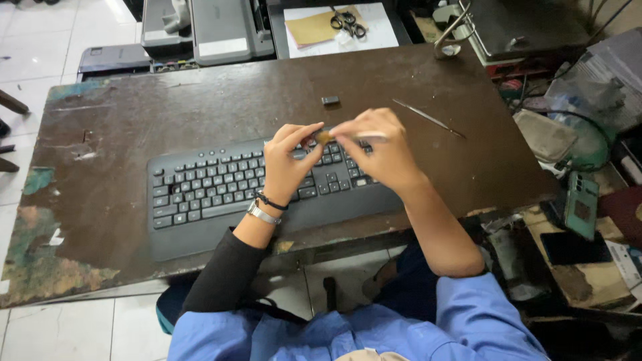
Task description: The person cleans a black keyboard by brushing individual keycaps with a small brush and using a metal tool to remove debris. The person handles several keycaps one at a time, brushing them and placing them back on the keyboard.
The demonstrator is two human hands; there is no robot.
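While the black keyboard [221, 184] lies on the worn brown table [200, 100], the left hand [286, 160] and right hand [378, 150] together pinch a small tan piece [324, 136] just above the keys.

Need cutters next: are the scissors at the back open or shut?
Shut, apparently: the scissors lie flat on the tan envelope, handles close together, blades hard to see.

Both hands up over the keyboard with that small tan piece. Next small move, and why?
Probably lower the small tan piece toward the black keyboard. The left hand and right hand pinch it together just above the keys, and a loose black key lies on the table.
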